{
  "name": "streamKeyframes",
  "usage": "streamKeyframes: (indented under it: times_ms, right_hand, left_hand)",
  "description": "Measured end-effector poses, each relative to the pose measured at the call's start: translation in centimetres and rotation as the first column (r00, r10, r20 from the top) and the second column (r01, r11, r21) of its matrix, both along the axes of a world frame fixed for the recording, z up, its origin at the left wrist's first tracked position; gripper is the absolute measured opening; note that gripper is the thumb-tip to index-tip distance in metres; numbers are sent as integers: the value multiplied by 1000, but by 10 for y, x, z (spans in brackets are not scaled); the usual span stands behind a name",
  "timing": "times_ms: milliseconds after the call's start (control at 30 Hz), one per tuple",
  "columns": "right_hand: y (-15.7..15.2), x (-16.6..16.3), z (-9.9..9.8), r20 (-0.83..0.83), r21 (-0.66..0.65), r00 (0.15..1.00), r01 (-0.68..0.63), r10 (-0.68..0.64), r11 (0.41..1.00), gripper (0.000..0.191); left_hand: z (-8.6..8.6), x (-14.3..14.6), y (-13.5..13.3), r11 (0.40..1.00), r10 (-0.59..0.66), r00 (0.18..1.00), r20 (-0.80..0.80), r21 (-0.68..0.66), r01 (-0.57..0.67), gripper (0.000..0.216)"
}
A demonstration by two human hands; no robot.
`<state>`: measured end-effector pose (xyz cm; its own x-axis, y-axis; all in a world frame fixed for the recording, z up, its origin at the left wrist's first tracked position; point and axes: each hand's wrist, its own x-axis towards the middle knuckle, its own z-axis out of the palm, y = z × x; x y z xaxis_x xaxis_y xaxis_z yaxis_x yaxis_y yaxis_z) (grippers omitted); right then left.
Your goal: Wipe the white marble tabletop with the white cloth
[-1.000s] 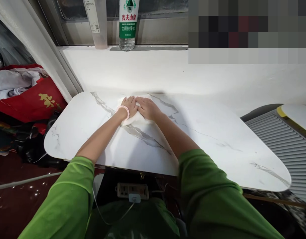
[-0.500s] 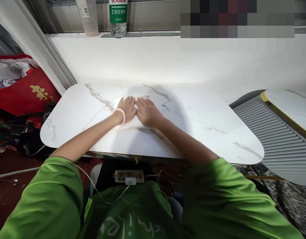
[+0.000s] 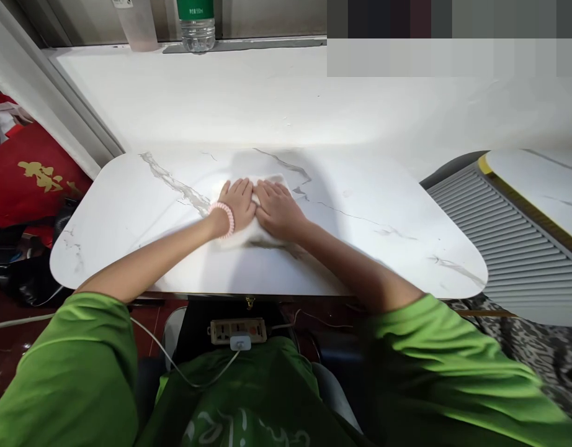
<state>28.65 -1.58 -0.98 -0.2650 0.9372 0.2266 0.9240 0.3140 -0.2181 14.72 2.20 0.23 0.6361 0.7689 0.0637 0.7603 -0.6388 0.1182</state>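
- Since the earlier frames the view has been tipped downward: the water bottle [image 3: 195,25] is now cut off at the top edge, while the white cloth [image 3: 249,233] and both hands have been kept in almost the same spot on the marble table [image 3: 383,205].
- The white cloth is seen lying flat on the table, left of its centre and toward the far edge, directly beneath the hands; only its far edge and near edge show past them.
- Its long axis cannot be told with certainty, since most of it is covered, though the visible part seems to run near to far.
- The left hand [image 3: 237,203] is laid open and flat, palm down, on the left part of the cloth, with a pink coil band [image 3: 224,217] worn at the wrist.
- The right hand [image 3: 277,208] is likewise spread flat on the right part, its inner edge touching the left hand; nothing is gripped by either.
- Both hands are equally close to the cloth, as each is pressed onto it.
- Further out, a white sill [image 3: 267,93] lies beyond the table, a power strip [image 3: 238,331] under its near edge, a red bag [image 3: 30,177] at far left and a ribbed grey panel [image 3: 509,248] at right.
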Motion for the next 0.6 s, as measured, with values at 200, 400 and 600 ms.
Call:
streamKeyframes:
  times_ms: [200,400,600]
  right_hand:
    - [89,17,-3,-76,51,994,77,-73,996,43]
    - [107,22,-7,-88,73,990,114,-107,991,45]
    - [71,19,-1,-2,41,997,74,-74,996,51]
  left_hand:
    - [-1,29,91,999,52,998,23,-8,-52,56]
    - [-7,35,114,999,49,998,38,7,-49,54]
    - [-2,27,75,998,56,998,17,11,-57,55]
